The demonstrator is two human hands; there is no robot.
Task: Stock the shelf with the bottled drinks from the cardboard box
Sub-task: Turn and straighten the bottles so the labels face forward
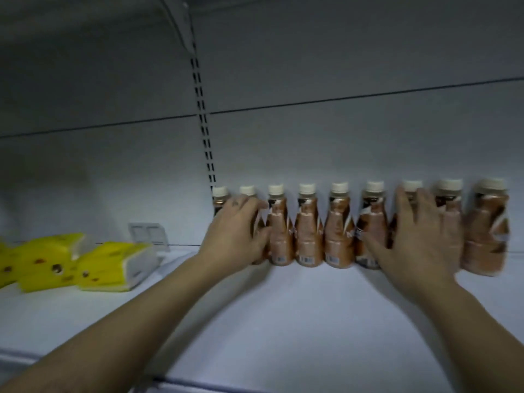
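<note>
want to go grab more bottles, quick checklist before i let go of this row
1. Bottles upright: ok, all nine brown bottles stand.
2. Row against back panel: ok.
3. Even spacing: not ok, rightmost bottle sits forward, apart.
4. Left hand free to withdraw: cannot tell, fingers wrap the second bottle.
5. Right hand: ok, flat and open against the bottles.
6. Shelf front room: ok.

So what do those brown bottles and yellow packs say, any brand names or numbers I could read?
Nothing can be read for certain.
Brown bottles: white lettering and small barcode-like patches near the base, too blurred.
Yellow packs: printed pictures only, no legible words.
Plastic tag holder behind the packs: no readable text.
</note>
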